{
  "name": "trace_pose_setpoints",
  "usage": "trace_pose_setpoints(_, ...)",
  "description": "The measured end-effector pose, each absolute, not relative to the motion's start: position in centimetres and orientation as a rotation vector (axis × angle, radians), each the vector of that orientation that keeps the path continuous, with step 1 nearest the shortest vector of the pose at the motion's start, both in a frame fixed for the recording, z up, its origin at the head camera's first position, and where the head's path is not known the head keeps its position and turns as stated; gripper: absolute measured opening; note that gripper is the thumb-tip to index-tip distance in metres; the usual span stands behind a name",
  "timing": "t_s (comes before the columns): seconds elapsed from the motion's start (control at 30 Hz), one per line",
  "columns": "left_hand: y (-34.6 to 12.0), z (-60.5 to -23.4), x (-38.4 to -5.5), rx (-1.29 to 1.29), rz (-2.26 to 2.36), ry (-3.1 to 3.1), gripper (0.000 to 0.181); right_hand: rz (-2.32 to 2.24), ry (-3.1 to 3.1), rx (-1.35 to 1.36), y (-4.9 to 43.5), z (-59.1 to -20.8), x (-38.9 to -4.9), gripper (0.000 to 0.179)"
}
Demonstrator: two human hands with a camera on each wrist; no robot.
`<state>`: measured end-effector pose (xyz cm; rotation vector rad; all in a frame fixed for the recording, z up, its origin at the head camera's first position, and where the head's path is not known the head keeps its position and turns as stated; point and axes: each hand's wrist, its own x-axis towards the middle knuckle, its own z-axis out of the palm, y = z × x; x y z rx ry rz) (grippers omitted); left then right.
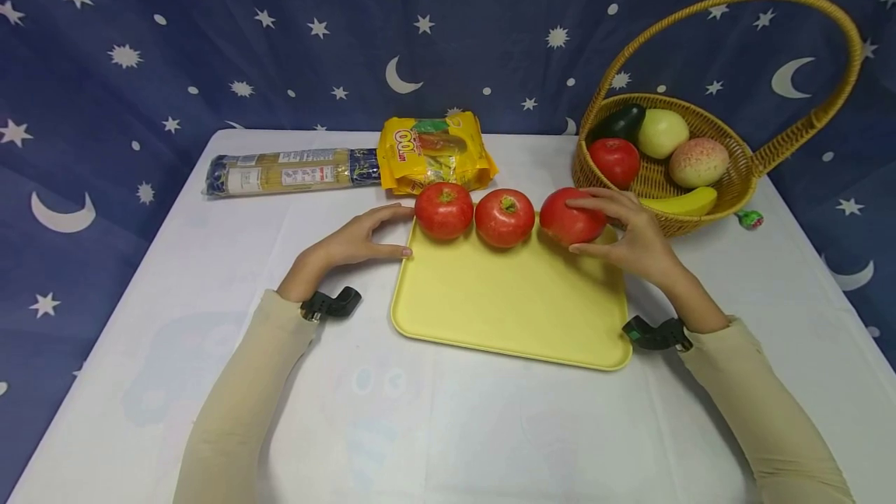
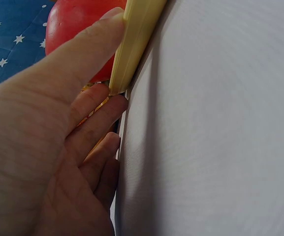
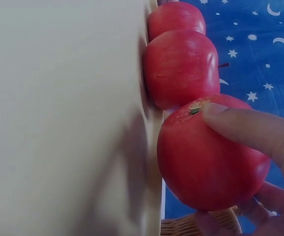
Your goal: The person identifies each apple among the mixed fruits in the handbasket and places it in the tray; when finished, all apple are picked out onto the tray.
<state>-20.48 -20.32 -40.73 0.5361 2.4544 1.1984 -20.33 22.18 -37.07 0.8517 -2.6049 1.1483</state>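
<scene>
The right hand grips a red fruit at the far right of a yellow tray; the left hand, fingers loosely extended, touches the tray's left edge. I'd worry a nudge there could send two other red fruits rolling off the far edge. All three look round, glossy; the tray, smooth plastic.

Tray: row at far edge

Lies before you on the table. At its far edge, left to right: left apple, middle apple, right apple, the last in your right hand. Your left hand touches the tray's left side. Behind: snack bag, noodle pack to its left. Basket behind right, holding banana in front, peach behind it, eggplant back left.
</scene>
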Motion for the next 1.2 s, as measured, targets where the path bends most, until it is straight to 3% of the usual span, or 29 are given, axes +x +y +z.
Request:
trace_pose_setpoints(0.57,-20.19,-40.80,-20.73,0.529,1.217,2.443,0.072,1.043,-2.642,0.942,22.01,-37.17,-20.32,0.061)
trace_pose_setpoints(0.87,-20.24,-40.66,-20.54,0.527,1.209,2.449,0.073,1.079,-2.590,1.047,22.05,-37.20,-20.50,0.034)
trace_pose_setpoints(1.2,-20.26,-40.67,-20.48,0.524,1.201,2.454,0.072,1.174,-2.637,0.882,22.12,-36.70,-20.26,0.063)
